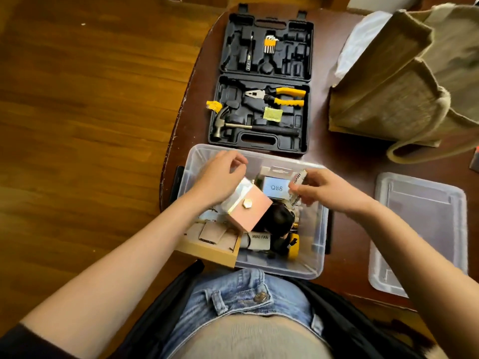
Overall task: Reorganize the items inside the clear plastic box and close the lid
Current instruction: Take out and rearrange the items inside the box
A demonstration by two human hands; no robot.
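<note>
The clear plastic box (320, 229) stands at the table's near edge, full of small items. Its clear lid (425, 229) lies flat on the table to the right. My right hand (324, 190) pinches a small pink-and-white packet (298, 180) over the box's far right. My left hand (220, 177) hovers with fingers loosely curled over the far left of the box, just above a pink box (248, 213) with a gold hexagon. Inside also lie a "Q88" package (276, 187), a "MINI FAN" box (256, 240), a black round object (278, 220) and a yellow item (294, 246).
A tan cardboard piece (207, 248) sticks out over the box's near-left rim. An open black tool case (261, 81) with pliers, hammer and hex keys lies beyond the box. A jute bag (404, 81) occupies the far right. The wooden floor is to the left.
</note>
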